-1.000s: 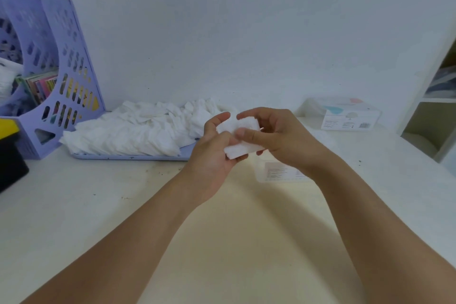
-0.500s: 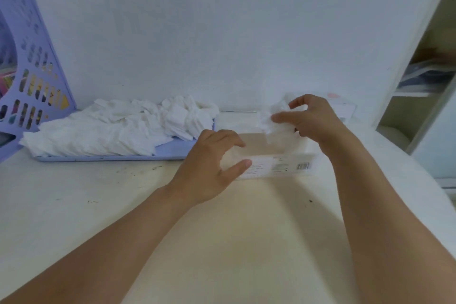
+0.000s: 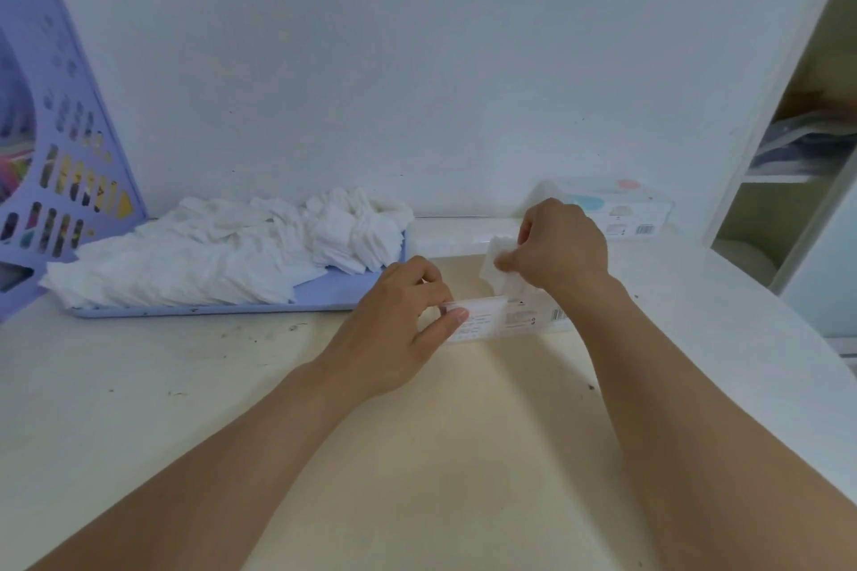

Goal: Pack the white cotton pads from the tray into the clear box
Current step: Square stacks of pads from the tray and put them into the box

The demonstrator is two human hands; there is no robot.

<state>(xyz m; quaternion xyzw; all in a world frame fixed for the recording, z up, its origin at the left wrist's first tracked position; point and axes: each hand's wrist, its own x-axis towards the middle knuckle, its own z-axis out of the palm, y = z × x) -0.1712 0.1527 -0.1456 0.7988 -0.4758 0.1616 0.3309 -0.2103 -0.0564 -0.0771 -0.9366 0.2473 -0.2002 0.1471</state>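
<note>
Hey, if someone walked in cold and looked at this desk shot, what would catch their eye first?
Most likely the two hands at the centre: the right hand pinches a small stack of white cotton pads over the clear box, whose near edge the left hand grips. Next, the big loose heap of pads on the lilac tray at left, beside a purple file rack.
</note>
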